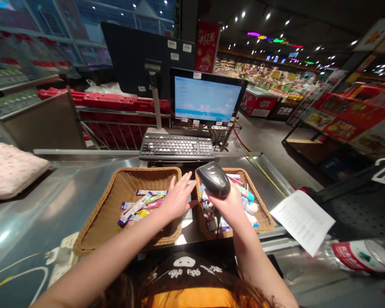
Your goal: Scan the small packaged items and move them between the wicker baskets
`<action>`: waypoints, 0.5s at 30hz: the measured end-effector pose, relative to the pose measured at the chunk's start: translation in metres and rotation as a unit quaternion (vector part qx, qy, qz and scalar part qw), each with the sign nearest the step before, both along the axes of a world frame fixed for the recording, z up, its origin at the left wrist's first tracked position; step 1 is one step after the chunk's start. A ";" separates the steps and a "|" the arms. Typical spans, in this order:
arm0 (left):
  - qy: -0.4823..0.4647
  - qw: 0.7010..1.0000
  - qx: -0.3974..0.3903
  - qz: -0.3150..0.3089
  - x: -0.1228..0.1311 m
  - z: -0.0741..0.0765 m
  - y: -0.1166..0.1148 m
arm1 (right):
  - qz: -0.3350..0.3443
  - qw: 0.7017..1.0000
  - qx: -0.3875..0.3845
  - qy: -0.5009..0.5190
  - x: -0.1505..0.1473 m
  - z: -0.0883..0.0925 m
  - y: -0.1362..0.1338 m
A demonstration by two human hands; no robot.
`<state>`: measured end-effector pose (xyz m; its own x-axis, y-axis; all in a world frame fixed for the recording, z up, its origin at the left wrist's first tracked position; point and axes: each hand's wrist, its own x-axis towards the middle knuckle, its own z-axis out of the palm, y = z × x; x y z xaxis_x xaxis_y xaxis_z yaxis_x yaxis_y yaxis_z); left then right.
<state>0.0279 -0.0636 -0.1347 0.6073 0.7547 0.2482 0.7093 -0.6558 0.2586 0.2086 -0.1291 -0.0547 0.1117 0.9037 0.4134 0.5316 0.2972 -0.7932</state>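
At lower centre, the person's right hand [227,204] is closed firmly around a black handheld barcode scanner [214,179], above the right wicker basket [259,214]. This basket has small tubes and packets [244,193] inside. The left hand [178,199] is open with fingers spread, near the inner rim of the left wicker basket [147,172], which holds wrapped sticks [135,209].
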 end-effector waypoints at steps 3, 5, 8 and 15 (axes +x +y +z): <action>-0.028 1.000 -0.012 -0.007 0.046 -0.001 -0.013 | -0.047 0.999 0.003 -0.015 0.024 0.007 -0.005; -0.039 0.999 -0.009 -0.013 0.073 -0.008 -0.020 | -0.071 0.997 0.006 -0.023 0.040 0.009 -0.007; -0.040 0.999 -0.011 -0.017 0.102 -0.018 -0.028 | -0.097 0.995 0.010 -0.033 0.060 0.008 -0.008; -0.005 0.999 -0.027 -0.022 0.135 -0.028 -0.040 | -0.100 0.995 -0.008 -0.025 0.091 0.000 -0.006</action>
